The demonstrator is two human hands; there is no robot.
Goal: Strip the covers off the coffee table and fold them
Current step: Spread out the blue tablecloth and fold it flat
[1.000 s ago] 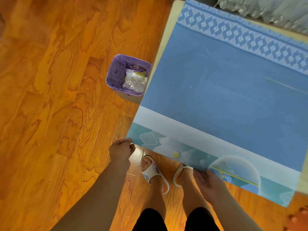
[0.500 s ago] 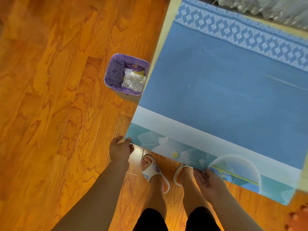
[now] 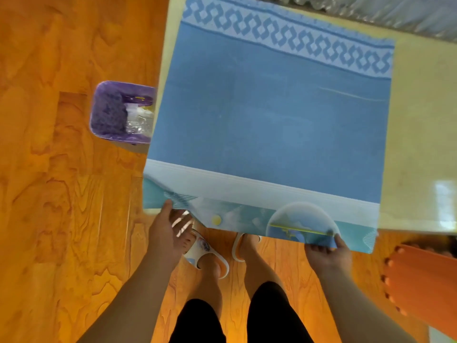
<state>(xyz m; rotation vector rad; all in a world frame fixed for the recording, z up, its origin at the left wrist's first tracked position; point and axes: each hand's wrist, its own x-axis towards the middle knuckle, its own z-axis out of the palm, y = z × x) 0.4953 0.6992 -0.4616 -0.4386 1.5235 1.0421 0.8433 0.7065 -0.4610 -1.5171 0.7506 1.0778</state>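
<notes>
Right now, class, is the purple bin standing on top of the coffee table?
No, the purple bin stands on the wooden floor beside the table's left edge.

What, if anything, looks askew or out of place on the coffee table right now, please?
The blue cover lies skewed on the coffee table, baring cream top on the right, its near edge overhanging. The left hand and right hand grip that edge. Nothing looks spilled or torn.
</notes>
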